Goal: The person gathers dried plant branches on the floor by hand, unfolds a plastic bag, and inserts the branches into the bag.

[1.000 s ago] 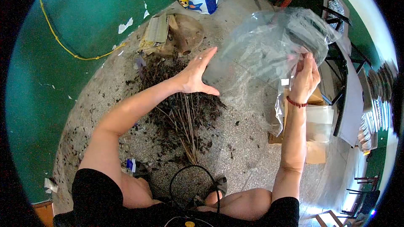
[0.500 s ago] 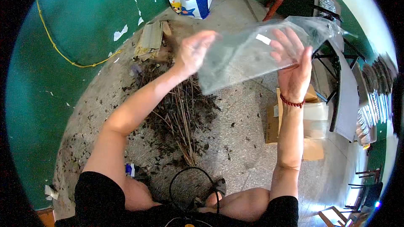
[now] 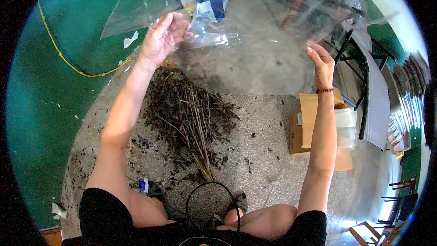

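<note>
A large clear plastic bag (image 3: 255, 59) is spread wide between my raised hands. My left hand (image 3: 166, 36) grips the bag at its left part, thumb and fingers pinched on the film. On the right, my right hand (image 3: 321, 61) pinches the bag's other side between thumb and fingers, a red bead bracelet at the wrist. Below the bag, on the speckled floor, lies a bundle of dried dark plants (image 3: 191, 118), its stems pointing toward me. Loose leaf bits are scattered round it.
Behind the bag stands a white and blue shopping bag (image 3: 214, 2). An open cardboard box (image 3: 309, 120) is at the right, near a folding chair (image 3: 375, 100) and stacked items (image 3: 407, 100). A yellow cord (image 3: 59, 52) hangs along the green wall. A black hoop (image 3: 188, 200) is near my legs.
My hands have moved apart, the left one outward and up. The plastic bag, earlier folded narrower toward the right, is now stretched wide across the upper view.
</note>
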Demonstrator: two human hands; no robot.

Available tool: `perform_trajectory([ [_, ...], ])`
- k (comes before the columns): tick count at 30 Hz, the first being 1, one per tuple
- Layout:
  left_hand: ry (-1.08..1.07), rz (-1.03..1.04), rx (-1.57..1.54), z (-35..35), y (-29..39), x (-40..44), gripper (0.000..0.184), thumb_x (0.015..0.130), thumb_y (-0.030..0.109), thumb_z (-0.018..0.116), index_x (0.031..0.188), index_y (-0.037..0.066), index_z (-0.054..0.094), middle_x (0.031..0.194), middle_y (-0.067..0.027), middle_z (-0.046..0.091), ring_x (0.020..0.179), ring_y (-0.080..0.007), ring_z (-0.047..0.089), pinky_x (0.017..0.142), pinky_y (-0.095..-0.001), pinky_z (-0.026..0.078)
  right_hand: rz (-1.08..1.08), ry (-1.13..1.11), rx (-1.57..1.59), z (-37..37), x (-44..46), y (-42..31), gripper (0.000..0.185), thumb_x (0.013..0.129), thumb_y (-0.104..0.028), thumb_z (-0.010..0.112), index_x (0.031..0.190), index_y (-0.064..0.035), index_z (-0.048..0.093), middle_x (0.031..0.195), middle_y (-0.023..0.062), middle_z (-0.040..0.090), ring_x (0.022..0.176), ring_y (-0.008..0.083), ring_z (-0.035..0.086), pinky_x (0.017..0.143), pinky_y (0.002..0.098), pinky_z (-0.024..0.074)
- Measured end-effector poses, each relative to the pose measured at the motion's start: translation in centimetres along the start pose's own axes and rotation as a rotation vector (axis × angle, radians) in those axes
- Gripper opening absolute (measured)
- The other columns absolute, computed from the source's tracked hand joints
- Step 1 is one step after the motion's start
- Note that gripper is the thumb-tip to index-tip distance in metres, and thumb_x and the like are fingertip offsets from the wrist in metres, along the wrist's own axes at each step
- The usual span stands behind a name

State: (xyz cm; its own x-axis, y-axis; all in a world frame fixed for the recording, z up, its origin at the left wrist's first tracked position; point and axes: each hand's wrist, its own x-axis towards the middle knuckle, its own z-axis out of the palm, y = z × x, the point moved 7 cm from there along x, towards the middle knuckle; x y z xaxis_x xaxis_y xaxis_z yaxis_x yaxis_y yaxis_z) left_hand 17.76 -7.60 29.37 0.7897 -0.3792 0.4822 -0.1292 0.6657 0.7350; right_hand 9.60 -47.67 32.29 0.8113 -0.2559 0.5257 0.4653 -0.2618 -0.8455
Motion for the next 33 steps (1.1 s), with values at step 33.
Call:
perform_trajectory([
  [33,0.397,-0.016,0.53,-0.6,-3.4,-1.4,0.041,0.085,0.01,0.052,0.124,0.007,0.041,0.064,-0.0046,0.058,0.05,-0.0088,0.051,0.045,-0.0203,0.039,0.615,-0.022,0.45,-4.0,-6.2,8.2,0.016,0.079,-0.018,0.061,0.076,-0.0031,0.059,0.064,0.0046,0.059,0.056,0.0135,0.056,0.048,0.0258,0.045],
])
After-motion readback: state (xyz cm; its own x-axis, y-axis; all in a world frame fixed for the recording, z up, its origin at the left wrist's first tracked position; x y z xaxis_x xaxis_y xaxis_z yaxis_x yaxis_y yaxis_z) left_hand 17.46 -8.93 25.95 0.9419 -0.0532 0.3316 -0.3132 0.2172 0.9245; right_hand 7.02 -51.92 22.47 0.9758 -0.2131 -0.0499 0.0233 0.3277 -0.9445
